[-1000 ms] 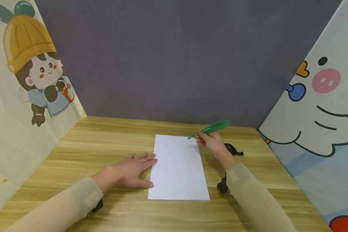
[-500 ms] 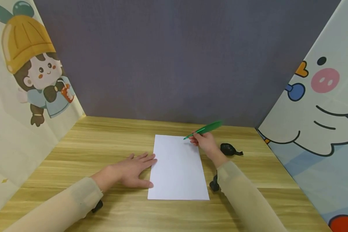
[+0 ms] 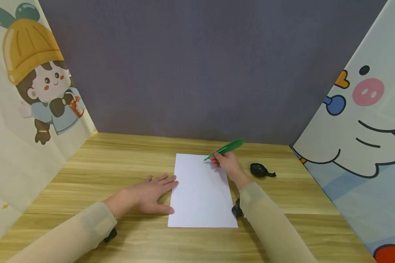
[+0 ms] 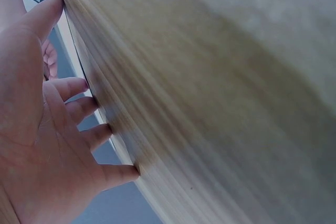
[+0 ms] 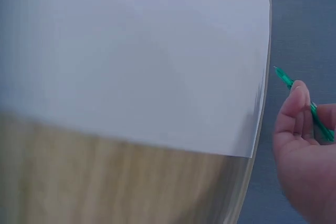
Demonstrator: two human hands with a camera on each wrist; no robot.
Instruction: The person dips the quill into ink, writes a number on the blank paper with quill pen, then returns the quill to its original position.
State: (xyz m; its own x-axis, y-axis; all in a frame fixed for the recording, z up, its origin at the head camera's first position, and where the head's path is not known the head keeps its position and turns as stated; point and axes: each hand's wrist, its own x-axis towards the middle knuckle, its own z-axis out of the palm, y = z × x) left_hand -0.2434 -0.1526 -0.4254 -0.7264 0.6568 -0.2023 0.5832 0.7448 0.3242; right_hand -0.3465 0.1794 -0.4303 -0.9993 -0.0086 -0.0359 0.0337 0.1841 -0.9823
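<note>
A blank white sheet of paper lies upright-wise on the wooden table in the head view. My left hand rests flat with spread fingers, the thumb and fingertips at the sheet's left edge. Over the sheet's top right part, my right hand pinches a green feather pen between thumb and fingers. Its tip points left and down, close over the paper, and the feather end slants up to the right. In the right wrist view the pen's tip shows apart from the paper, in the air.
To the right of the sheet lies a small black bulb-shaped thing with a narrow neck. A dark grey panel stands along the table's back edge. Printed cartoon sheets flank the table at both sides.
My right hand has moved left with the feather pen, its tip passing further in over the top of the paper. The black bulb-shaped thing is now fully uncovered. My left hand stays put.
</note>
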